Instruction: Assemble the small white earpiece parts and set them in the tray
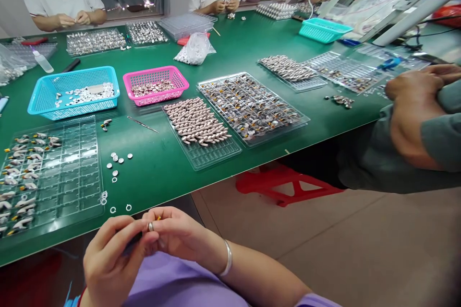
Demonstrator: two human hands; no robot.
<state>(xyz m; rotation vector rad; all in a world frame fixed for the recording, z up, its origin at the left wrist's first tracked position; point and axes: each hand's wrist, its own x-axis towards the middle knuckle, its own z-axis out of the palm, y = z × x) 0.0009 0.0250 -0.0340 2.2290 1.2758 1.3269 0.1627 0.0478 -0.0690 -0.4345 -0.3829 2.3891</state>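
Observation:
Close together in front of my purple top, both hands meet at the fingertips just off the table's near edge. My left hand (111,254) is closed, its thumb and fingers pinching a small earbud part (151,226) with a silvery round end. My right hand (176,235) is closed around the same part from the other side, and a bit of orange shows at its fingers. Most of the part is hidden by the fingers. Near the hands on the table lie small white rings (128,207) and several round caps (115,173). A clear tray (77,168) holds rows of earbud parts on its left side.
On the green table (151,187) stand a blue basket (72,108), a pink basket (156,100), tweezers (143,124), a tray of stem-shaped shells (198,120) and a filled clear tray (252,105). Co-workers sit across and at right. A red stool (288,187) stands below.

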